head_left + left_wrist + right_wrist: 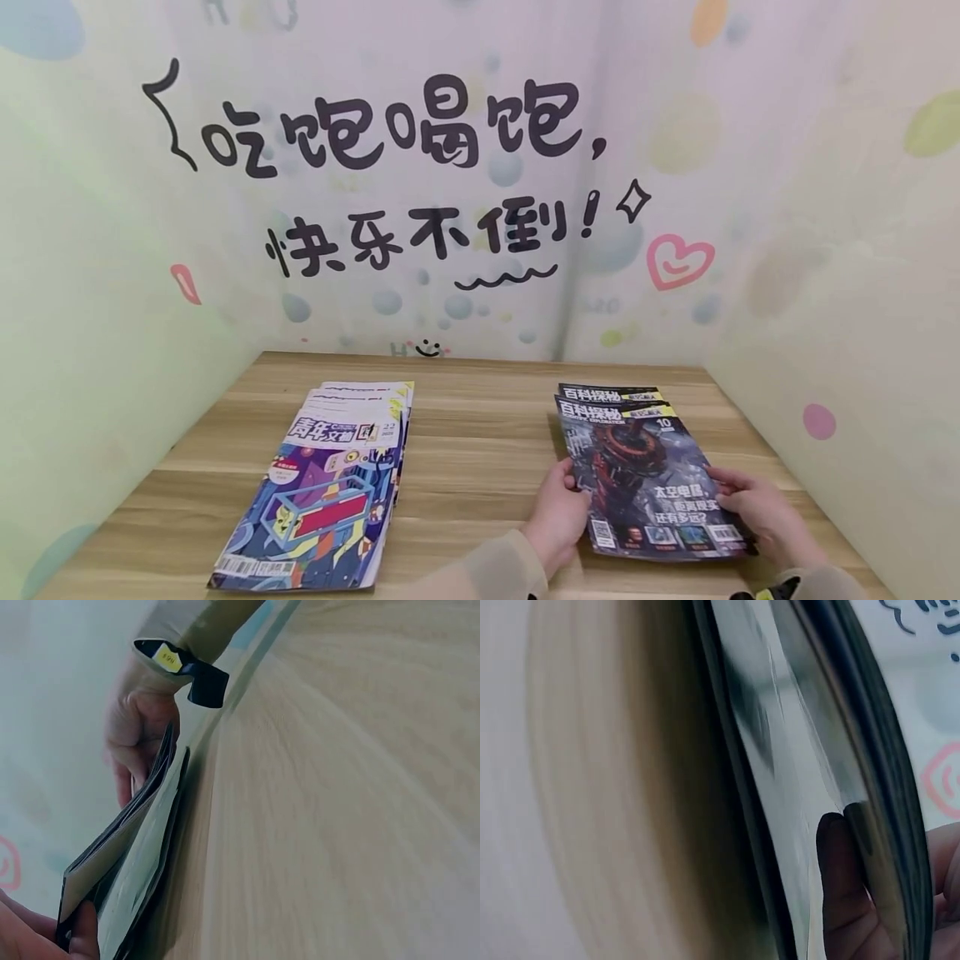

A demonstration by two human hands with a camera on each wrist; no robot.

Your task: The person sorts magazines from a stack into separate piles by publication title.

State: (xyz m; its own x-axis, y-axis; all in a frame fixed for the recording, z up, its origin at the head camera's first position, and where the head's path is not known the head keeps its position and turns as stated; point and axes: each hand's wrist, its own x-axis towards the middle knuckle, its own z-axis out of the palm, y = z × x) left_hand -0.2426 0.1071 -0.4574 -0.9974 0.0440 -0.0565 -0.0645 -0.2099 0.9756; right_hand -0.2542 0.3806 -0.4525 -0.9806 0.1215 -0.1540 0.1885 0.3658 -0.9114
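A dark-covered magazine (637, 475) with white Chinese lettering is held by both hands on the right of the table. My left hand (557, 515) grips its left edge, and my right hand (768, 512) pinches the right edge near the lower corner. Under it lies a similar magazine (600, 391), mostly hidden except for its top strip. In the left wrist view, the held magazine (112, 832) is tilted up from the one below, leaving a wedge-shaped gap. The right wrist view shows fingers (844, 885) hooked beneath the raised magazine (874, 742).
At the left of the wooden table (472, 467) lies a slightly fanned stack of magazines (322, 492) with a purple, colourful top cover. A printed curtain (450, 317) with black lettering closes off the back, and pale walls (862, 333) flank both sides.
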